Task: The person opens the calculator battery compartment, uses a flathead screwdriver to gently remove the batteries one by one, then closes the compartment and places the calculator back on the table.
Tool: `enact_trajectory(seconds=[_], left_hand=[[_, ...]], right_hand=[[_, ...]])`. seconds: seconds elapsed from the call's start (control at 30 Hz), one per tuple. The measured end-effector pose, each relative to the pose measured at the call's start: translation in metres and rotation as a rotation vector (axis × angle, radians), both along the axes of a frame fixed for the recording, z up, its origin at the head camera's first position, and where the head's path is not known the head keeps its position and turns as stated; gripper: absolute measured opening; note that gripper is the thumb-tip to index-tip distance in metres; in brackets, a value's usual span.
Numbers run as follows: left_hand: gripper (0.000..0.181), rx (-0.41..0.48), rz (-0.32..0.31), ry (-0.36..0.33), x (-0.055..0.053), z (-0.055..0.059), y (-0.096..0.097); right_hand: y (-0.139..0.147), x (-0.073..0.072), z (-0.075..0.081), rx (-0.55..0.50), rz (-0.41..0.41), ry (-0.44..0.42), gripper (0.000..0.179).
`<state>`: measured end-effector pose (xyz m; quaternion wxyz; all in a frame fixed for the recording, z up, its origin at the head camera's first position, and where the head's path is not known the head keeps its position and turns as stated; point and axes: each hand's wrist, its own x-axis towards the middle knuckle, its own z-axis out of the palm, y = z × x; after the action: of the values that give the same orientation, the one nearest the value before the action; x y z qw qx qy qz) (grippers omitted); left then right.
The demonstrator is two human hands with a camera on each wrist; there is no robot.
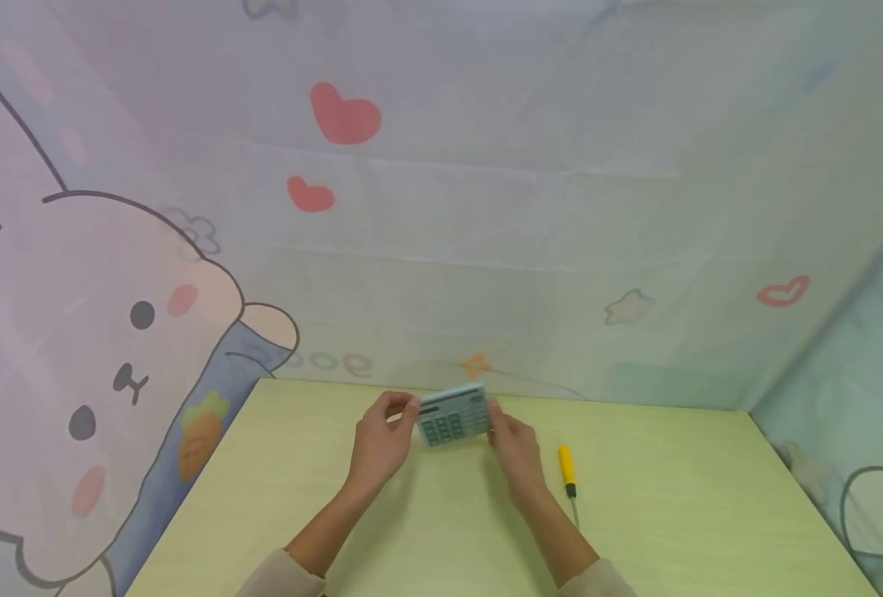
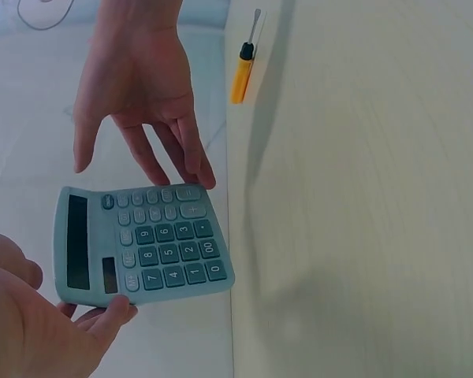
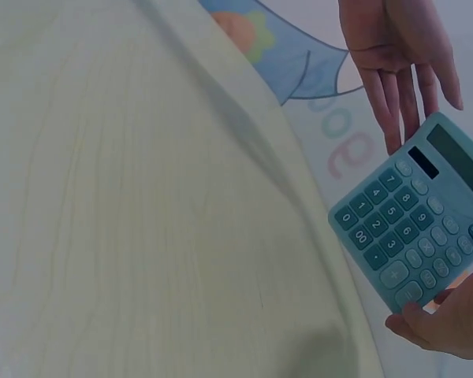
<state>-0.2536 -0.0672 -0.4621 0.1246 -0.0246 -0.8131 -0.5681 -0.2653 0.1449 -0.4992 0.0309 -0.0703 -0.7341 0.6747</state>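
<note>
A light blue calculator (image 1: 452,414) is held up over the table between both hands, tilted, its keys facing the person. My left hand (image 1: 383,439) grips its left edge near the display, and a fingertip laps onto the front in the left wrist view. My right hand (image 1: 516,452) holds the opposite edge, at the corner by the plus and minus keys (image 3: 400,283). Some fingers of each hand pass behind the calculator and are partly hidden. To the right of the right hand, a screwdriver (image 1: 567,470) with a yellow and black handle lies on the table.
The pale yellow-green table (image 1: 277,464) ends at a printed cloth backdrop (image 1: 486,207) with hearts and a large cartoon animal at the left. A dark cable loop (image 1: 844,514) shows beyond the table's right edge.
</note>
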Motion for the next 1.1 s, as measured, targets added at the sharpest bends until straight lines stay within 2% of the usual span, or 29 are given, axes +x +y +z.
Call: enact_trajectory(seconds=[0.23,0.5,0.67,0.83,1.1], left_hand=[[0.027,0.055,-0.017,-0.024,-0.002,-0.004,-0.004],[0.03,0.107,-0.054,-0.08,0.0,-0.009,-0.005],[0.028,0.113,-0.089,-0.063,0.001,-0.011,-0.006],[0.025,0.071,-0.101,-0.032,0.001,-0.01,-0.005],[0.026,0.051,-0.122,-0.008,0.001,-0.013,-0.003]], right_hand=[[-0.001,0.0,-0.002,-0.045,0.023,0.017,0.083],[0.0,-0.001,-0.003,-0.093,0.001,0.015,0.086],[0.002,-0.002,-0.002,-0.11,-0.006,0.001,0.091],[0.004,-0.001,-0.002,-0.132,0.016,-0.001,0.097],[0.008,0.002,0.002,-0.189,0.058,-0.004,0.094]])
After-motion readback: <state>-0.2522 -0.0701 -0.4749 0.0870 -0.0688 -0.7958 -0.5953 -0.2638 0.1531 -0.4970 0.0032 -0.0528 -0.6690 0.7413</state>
